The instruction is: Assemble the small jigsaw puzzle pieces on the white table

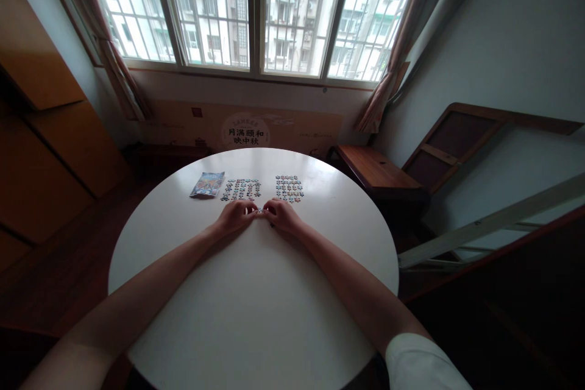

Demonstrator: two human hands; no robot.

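Observation:
My left hand [237, 215] and my right hand [282, 214] rest on the round white table [256, 304], fingertips meeting. Both are curled in a pinch on small jigsaw pieces [261, 211] held between them. Just beyond the hands lie two groups of loose puzzle pieces laid out in rows: a left group [241, 189] and a right group [289, 187]. A small printed picture card or packet [208, 184] lies to the left of them.
A barred window runs across the back wall with curtains at both sides. A wooden cabinet stands at the left. A low wooden bench [377, 172] and a leaning wooden frame [457, 146] are at the right, with a pale ladder rail [493, 222] beside the table.

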